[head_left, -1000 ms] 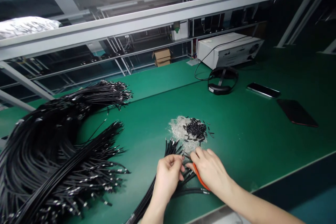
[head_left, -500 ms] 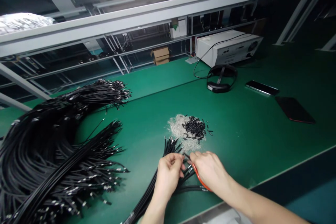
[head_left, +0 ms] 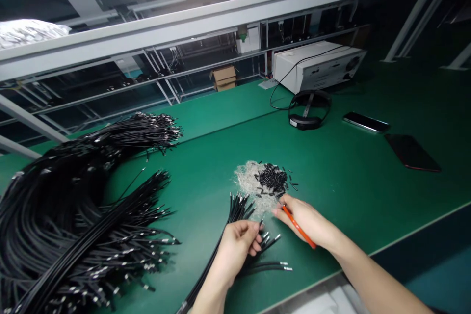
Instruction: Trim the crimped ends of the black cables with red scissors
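Your right hand is pulling away from the bundle and reaching up toward 12 o'clock, its fingertips now arriving at the near edge of the pile of small black sleeves. Half a second ago that hand was lying just beside your left over the cable ends; now the two are clearly apart, which suggests you are going for another sleeve rather than still fitting one. The orange tool is travelling with the hand, lying slantwise across the palm and held by the curled fingers; whether the thumb and forefinger are already pinching a sleeve cannot be told, since the tips are too small to read.

Your left hand is staying low at 6 o'clock, closed loosely around the small bundle of black cables, whose metal-tipped ends are fanning out toward the sleeves. A few loose cables are lying on the green mat at 4 o'clock of that hand, more exposed than before now that your right hand is gone from above them.

The big heap of black cables at 9 o'clock is sitting as it did. The headset, the phone and the dark flat case are resting at 1 to 2 o'clock.
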A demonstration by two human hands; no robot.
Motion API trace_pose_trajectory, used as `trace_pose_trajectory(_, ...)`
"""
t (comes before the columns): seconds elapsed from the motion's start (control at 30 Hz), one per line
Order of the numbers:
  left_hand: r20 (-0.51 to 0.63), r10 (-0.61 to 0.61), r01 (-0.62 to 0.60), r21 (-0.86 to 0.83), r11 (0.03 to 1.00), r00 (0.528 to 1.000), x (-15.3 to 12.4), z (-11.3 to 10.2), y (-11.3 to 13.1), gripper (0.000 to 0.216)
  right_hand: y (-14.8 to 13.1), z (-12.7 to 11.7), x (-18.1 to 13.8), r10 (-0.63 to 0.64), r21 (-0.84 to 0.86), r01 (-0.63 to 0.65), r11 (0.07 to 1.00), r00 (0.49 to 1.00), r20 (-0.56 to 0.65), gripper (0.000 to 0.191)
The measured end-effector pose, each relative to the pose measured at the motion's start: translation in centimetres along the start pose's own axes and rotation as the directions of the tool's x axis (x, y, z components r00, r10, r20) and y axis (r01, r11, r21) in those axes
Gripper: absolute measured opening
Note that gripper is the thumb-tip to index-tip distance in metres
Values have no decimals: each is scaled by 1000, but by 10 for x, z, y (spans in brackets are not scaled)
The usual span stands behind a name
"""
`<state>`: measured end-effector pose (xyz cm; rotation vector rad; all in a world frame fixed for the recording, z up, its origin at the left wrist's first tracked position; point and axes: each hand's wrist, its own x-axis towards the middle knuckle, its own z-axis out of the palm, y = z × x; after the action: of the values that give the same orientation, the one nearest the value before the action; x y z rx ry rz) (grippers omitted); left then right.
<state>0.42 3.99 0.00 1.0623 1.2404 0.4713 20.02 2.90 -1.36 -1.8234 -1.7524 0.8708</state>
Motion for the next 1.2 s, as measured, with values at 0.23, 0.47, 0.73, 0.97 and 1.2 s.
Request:
trace_pose_trajectory(0.23,-155,74,-79,-25,997,985,-7,7,-3,38,-19,26,-5,31,672,-102,733,993,117,40)
trace_pose_trajectory(0.47,-358,513,-292,516,805,780,-16,18,-18,25,-33,50,-9,69,582,35,812,986,-154,35)
trace_pose_trajectory(0.73,-279,786,-288,821,493,551,-14,21,-27,18,-33,48,-15,-301,-51,310,949,851,-430,30)
trace_pose_trajectory(0.97,-248,829,-285,858,428,501,-11,21,-31,18,-40,25,-4,27,346,44,937,980,-198,31)
trace_pose_trajectory(1.2,-294,447,-268,489,830,845,-19,16,-18,33,-43,37,-5,-78,496,117,861,992,-97,30)
